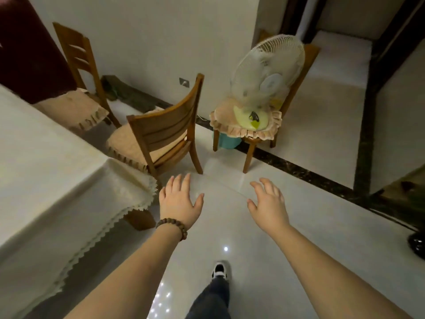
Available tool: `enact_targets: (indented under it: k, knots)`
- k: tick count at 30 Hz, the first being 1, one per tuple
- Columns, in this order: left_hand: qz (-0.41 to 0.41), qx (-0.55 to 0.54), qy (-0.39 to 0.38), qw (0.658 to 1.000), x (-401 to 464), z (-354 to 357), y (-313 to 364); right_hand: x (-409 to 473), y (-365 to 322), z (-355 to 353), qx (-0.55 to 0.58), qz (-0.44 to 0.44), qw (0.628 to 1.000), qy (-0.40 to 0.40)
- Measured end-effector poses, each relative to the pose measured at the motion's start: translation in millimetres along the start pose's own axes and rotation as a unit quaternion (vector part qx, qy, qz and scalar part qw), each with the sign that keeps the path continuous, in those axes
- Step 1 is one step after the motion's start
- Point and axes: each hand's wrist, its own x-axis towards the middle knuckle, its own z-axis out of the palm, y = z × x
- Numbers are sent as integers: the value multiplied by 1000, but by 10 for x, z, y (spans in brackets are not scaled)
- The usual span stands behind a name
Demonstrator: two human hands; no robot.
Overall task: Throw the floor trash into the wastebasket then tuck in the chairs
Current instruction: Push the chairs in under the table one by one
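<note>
A wooden chair [165, 132] with a beige frilled cushion stands pulled out from the table [46, 171], its back turned toward me. My left hand [179, 199], with a bead bracelet on the wrist, hovers open just below the chair's back legs. My right hand [269, 201] is open too, out over the bare floor to the right of the chair. Both hands hold nothing. A second wooden chair [78, 65] stands farther back at the table's far side. A teal wastebasket [226, 140] peeks out from under a third chair [250, 134]. No trash shows on the floor.
The third chair by the wall carries a white fan [269, 79] on its cushion. The table wears a cream cloth with a zigzag edge. A dark tile border [299, 171] runs across the glossy floor. My foot [220, 270] is on the floor below my hands.
</note>
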Motion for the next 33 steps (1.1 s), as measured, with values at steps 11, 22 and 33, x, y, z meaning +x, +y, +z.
enact_targets:
  k: [11, 22, 33]
  knots:
    - [-152, -34, 110, 982, 1994, 240, 116, 2609, -8, -68, -76, -174, 981, -46]
    - [-226, 12, 174, 958, 3222, -135, -6, 4445, -659, -66, -38, -322, 940, -108]
    - [-269, 155, -71, 948, 4028, -185, -558, 6026, -1399, 267, -190, -548, 800, -152]
